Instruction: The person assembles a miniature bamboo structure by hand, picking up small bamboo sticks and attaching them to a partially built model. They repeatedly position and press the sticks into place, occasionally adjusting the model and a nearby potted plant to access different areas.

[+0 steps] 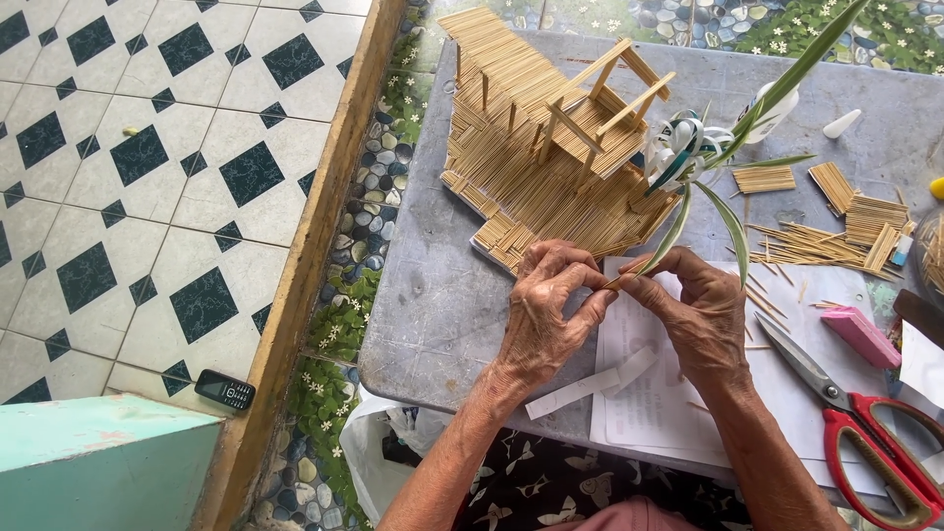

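My left hand (547, 315) and my right hand (694, 317) meet over the grey table (433, 305), pinching the lower end of a thin stick with green leaf strips (678, 228) between their fingertips. The leaves rise to a white-and-green ribbon flower (680, 146) and a long green blade (796, 69). Just behind the hands stands a model house of thin wooden sticks (536, 138), with a small stick frame on its roof.
Red-handled scissors (855, 423), a pink block (861, 334), white paper sheets (649, 393) and loose stick bundles (836, 231) lie to the right. A white glue bottle (767, 113) stands behind. A black phone (225, 389) lies on the tiled floor at left.
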